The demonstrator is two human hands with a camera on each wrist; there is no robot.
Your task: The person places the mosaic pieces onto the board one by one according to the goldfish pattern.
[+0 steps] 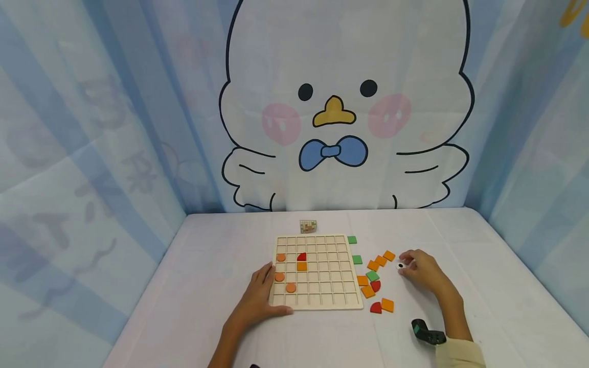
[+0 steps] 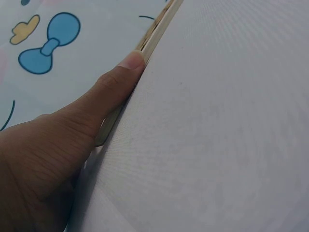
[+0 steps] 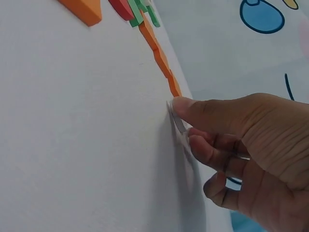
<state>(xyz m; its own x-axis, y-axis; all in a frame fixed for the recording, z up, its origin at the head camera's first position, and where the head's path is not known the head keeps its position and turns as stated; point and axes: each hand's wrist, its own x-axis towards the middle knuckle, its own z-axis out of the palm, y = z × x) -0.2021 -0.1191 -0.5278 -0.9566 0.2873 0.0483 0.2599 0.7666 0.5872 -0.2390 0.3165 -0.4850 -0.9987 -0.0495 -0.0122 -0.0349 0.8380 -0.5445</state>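
A pale wooden grid board (image 1: 329,289) lies on the table. My left hand (image 1: 258,298) holds its near left corner, fingers along the left side and thumb (image 2: 113,87) against the near edge. Three orange discs (image 1: 291,288), a red quarter-round piece (image 1: 301,256) and an orange square (image 1: 301,266) sit in its cells. To the right of the board, my right hand (image 1: 421,268) pinches a small, thin white piece (image 3: 176,116) between thumb and index finger. A black spot shows on it in the head view. Fingers cover much of this piece.
Loose orange squares (image 1: 387,305), green squares (image 1: 357,259) and red quarter-round pieces (image 1: 376,307) lie between board and right hand. Behind the board is a small patterned grid block (image 1: 308,226). A black handheld device (image 1: 428,333) lies by the right forearm. Printed curtains (image 1: 331,189) border the table.
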